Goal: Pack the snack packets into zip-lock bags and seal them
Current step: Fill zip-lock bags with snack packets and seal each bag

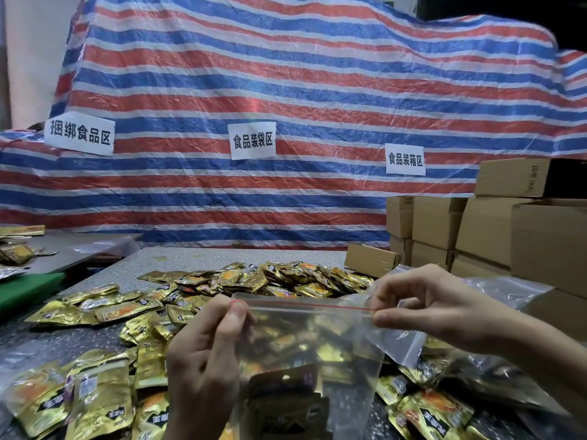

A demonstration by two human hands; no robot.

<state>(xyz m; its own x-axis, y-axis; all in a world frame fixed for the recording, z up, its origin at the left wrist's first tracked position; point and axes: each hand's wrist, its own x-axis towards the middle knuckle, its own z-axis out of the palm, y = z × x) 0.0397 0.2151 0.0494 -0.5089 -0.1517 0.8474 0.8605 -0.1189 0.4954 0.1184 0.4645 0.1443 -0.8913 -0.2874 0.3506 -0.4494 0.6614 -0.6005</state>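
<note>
I hold a clear zip-lock bag [305,347] with a red seal line up in front of me. My left hand [203,363] pinches the left end of the seal strip between thumb and fingers. The right end is pinched by my right hand [425,306]. Dark and gold snack packets [286,398] sit in the bottom of the bag. Loose gold snack packets [254,281] lie heaped across the grey speckled table [197,258], both behind and under the bag.
Brown cardboard boxes [486,236] are stacked at the right. More clear bags [505,290] lie by them. A striped red, white and blue tarp [254,106] with paper signs hangs behind. A second table [63,252] and a green surface [28,290] stand at the left.
</note>
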